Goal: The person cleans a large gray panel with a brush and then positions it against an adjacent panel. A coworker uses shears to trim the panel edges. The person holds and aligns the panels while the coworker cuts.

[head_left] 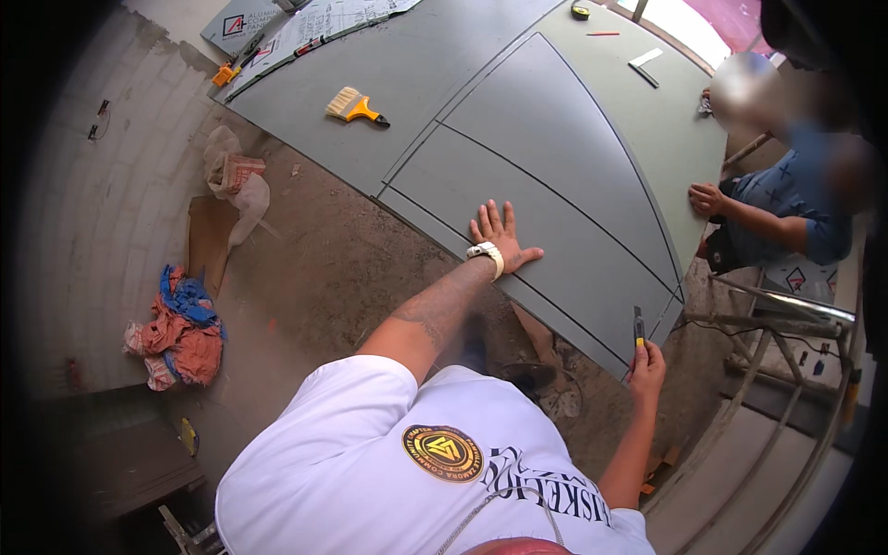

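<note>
A large grey-green panel (518, 171) with dark scored lines lies before me. Flat on it near the close edge rests my left hand (500, 242), fingers spread, a pale watch (487, 259) on the wrist. At the panel's right corner my right hand (647, 363) is closed round a utility knife (639, 326) with a yellow and black body, its tip pointing away from me over the panel. Whether the blade touches the surface I cannot tell.
A paintbrush (354, 106), a tape measure (580, 13), a red pencil (603, 34) and a try square (645, 67) lie on the panels. Another person's hand (708, 199) rests at the right edge. Metal scaffolding (786, 326) stands right; crumpled sacks (185, 324) lie left.
</note>
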Demonstrator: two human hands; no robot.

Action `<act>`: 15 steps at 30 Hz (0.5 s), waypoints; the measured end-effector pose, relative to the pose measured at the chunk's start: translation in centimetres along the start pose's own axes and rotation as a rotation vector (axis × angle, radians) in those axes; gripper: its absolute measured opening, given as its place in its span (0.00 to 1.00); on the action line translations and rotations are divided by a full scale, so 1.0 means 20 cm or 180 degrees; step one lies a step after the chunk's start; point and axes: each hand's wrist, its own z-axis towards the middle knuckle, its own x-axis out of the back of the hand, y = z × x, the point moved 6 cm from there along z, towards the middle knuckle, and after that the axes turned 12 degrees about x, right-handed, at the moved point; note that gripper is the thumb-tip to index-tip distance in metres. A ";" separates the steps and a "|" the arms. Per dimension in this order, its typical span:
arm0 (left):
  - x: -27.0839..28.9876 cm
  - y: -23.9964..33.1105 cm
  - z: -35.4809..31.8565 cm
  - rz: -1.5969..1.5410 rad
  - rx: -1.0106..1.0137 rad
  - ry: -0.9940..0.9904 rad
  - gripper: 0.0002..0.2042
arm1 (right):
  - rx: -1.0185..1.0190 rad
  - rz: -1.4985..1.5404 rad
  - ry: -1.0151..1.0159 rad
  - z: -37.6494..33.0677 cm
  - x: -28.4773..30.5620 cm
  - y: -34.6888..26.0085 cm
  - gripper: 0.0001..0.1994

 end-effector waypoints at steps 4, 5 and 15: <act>0.15 -0.16 0.00 0.0011 -0.0087 0.0099 0.71 | 0.0128 0.0158 0.0011 -0.17 -0.18 -0.07 0.16; 0.18 -0.12 -0.03 0.0008 -0.0119 0.0139 0.70 | 0.0263 0.0155 0.0034 -0.14 -0.18 -0.02 0.17; -0.14 -0.13 -0.73 -0.0553 -0.1596 0.1600 0.50 | 0.0228 0.0729 0.0110 -0.29 -0.22 -0.07 0.17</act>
